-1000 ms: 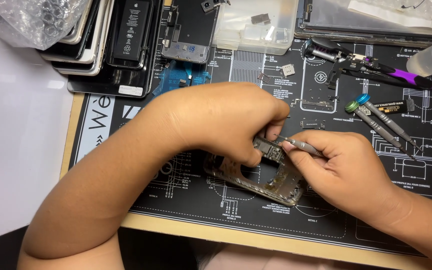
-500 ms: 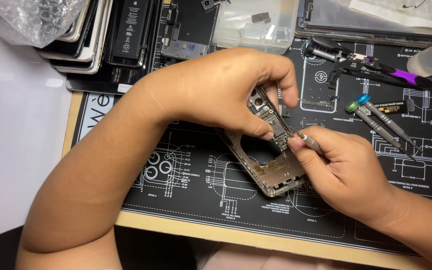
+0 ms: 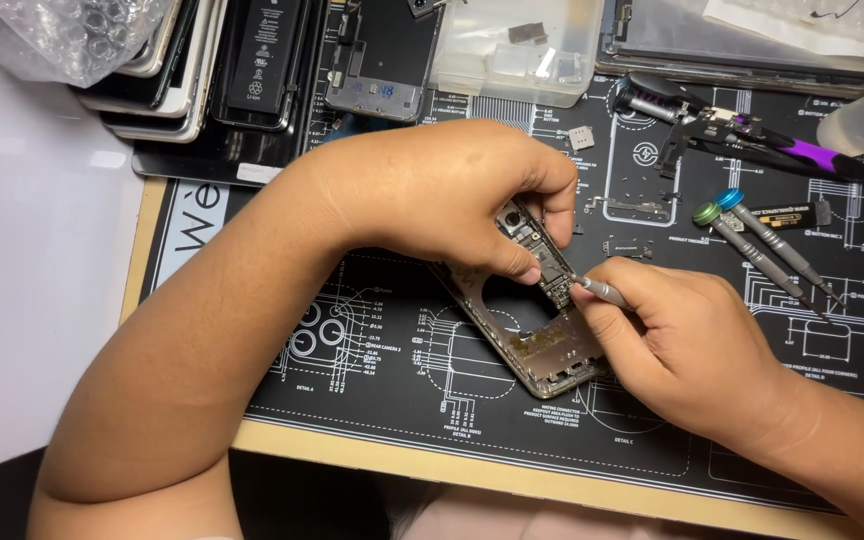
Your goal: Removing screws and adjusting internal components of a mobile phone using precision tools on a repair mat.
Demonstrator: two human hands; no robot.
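Over the black printed work mat (image 3: 372,400), the left hand (image 3: 442,190) pinches a small dark circuit board (image 3: 540,255) between thumb and forefinger, holding it above the gutted grey metal phone frame (image 3: 542,345) lying on the mat. The right hand (image 3: 682,345) is clamped on a thin silver screwdriver (image 3: 600,291), its tip touching the board's lower end. Judging by the bare frame, stripping is far along; the board looks nearly free. Both forearms angle inward, wrists low. Two more screwdrivers (image 3: 762,245) lie well apart.
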